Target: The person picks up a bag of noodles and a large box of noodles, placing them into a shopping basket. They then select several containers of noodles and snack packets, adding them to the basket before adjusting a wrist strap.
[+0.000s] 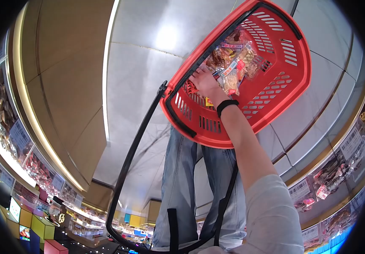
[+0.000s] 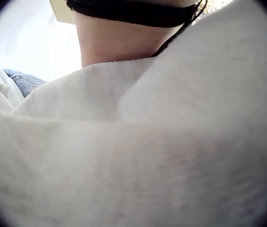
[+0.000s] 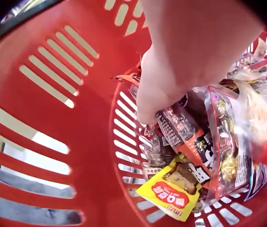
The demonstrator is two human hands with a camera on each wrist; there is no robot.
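In the head view, my right hand [image 1: 205, 82] is inside the red basket [image 1: 271, 86], its fingers spread over the packets near one wall. Clear bags of snacks [image 1: 233, 63] lie beside it. Seen from the right wrist, the hand [image 3: 171, 71] touches the pile next to a black and orange packet [image 3: 185, 135]; part of its fingers is hidden. A yellow packet [image 3: 171, 191] lies below that one, and a red-edged clear bag [image 3: 226, 142] is to its right. The left hand is in neither view; the left wrist view shows a pale sleeve [image 2: 124, 156] and a black strap [image 2: 133, 13].
The basket's black handle [image 1: 133, 152] hangs down in front of jeans-clad legs [image 1: 182, 182]. Shelves of packaged goods curve along the left [image 1: 34, 165] and right [image 1: 330, 178] of the head view. Pale floor tiles [image 1: 144, 80] lie beyond the basket.
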